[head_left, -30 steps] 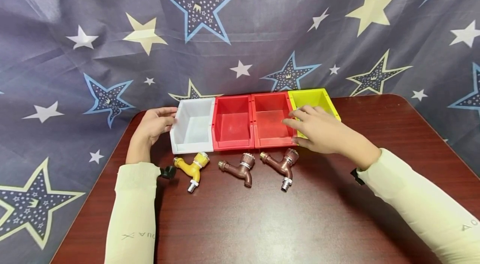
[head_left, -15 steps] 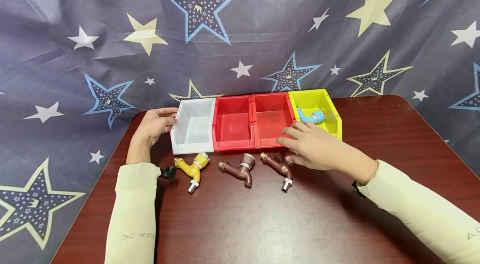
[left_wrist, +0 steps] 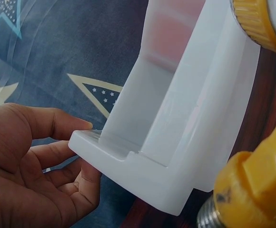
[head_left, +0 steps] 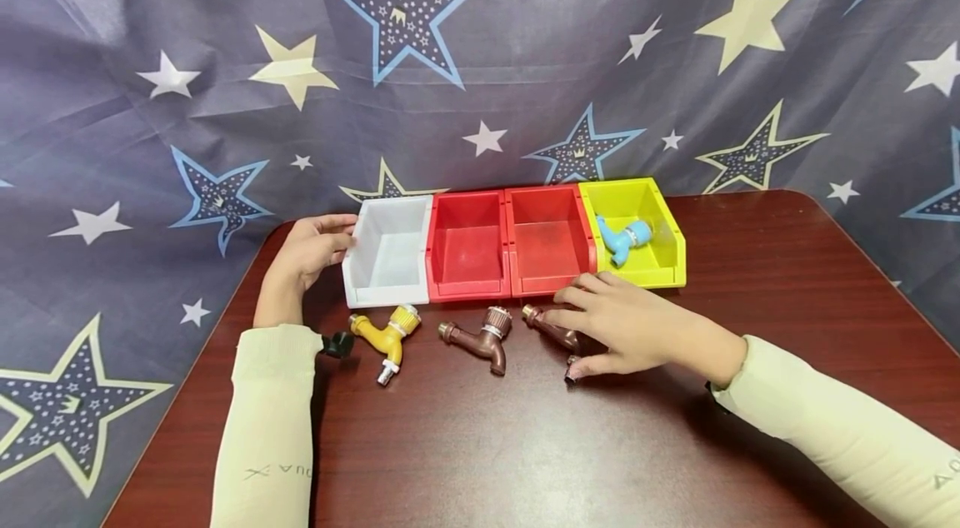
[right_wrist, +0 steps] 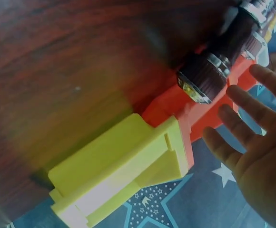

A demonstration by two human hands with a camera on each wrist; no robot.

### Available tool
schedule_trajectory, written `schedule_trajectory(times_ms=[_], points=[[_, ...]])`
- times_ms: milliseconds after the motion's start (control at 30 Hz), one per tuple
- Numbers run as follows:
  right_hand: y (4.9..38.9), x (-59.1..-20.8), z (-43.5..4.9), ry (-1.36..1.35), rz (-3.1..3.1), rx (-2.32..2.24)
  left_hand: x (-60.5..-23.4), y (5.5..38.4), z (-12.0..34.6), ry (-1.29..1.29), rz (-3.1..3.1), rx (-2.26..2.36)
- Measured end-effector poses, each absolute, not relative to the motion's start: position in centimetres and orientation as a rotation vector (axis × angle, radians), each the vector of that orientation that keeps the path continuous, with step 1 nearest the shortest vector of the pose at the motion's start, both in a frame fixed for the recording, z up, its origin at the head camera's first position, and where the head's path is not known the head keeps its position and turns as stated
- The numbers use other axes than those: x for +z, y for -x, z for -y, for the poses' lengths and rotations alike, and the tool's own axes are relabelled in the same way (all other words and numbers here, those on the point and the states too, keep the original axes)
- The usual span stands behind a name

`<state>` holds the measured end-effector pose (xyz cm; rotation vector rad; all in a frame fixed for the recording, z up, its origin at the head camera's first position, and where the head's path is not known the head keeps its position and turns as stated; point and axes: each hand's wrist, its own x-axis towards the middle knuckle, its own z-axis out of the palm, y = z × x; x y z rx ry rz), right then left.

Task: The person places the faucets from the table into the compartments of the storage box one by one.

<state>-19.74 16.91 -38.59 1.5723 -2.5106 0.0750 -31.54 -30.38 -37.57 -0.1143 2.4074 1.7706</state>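
My left hand rests its fingers against the outer left side of the white bin; the left wrist view shows its fingertips at the bin's corner. Over the right-hand brown tap hovers my right hand, fingers spread and thumb close to the spout. It partly hides that tap's handle and body. In the right wrist view the fingers look apart from the tap. A second brown tap and a yellow tap lie to the left. A light blue tap lies inside the yellow bin.
Two red bins stand between the white and yellow ones, all in one row. The row sits near the back of the dark red wooden table. Behind it hangs a grey-blue cloth printed with stars.
My right hand has moved away from the yellow bin, down and toward me to the right-hand brown tap. The blue tap in that bin has come into view. My left hand stays in place.
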Motion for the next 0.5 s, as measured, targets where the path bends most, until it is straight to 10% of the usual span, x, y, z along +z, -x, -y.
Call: schedule_trajectory(times_ms=[500], points=[[19.42,-39.65,-15.99,-1.604,2.543,-0.057,-37.44,31.46,30.40,0.099,-2.395,1.769]])
